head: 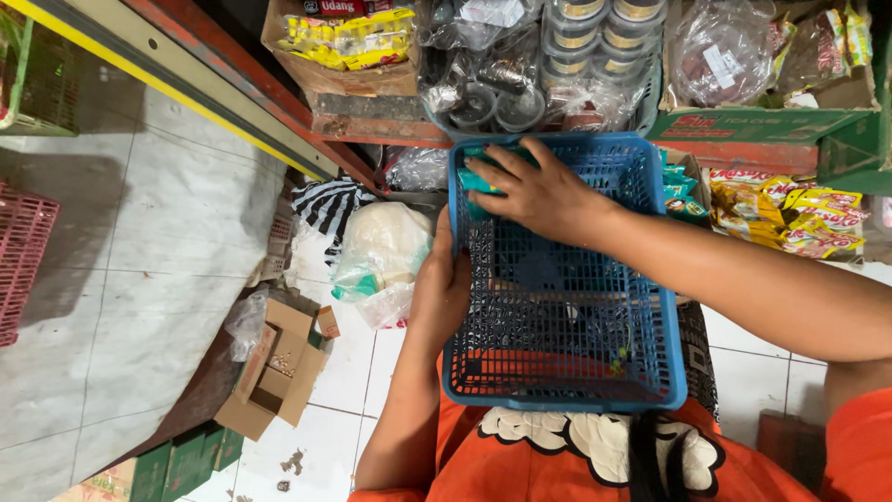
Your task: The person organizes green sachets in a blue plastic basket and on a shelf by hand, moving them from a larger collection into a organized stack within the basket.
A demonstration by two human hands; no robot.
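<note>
A blue plastic mesh basket (650, 372) rests on my lap, over my orange shirt. My left hand (440, 288) grips the basket's left rim, thumb inside the wall. My right hand (537, 191) reaches into the far left corner of the basket and presses on several teal sachets (476, 178) lying there. The fingers are spread flat over the sachets. The rest of the basket floor shows through bare mesh.
Beyond the basket stand boxes with yellow snack packs (348, 42), bagged jars (595, 42) and more sachets (790, 218). A white filled plastic bag (386, 246) and an open cardboard box (274, 367) lie on the tiled floor at left. A pink crate (23, 256) is far left.
</note>
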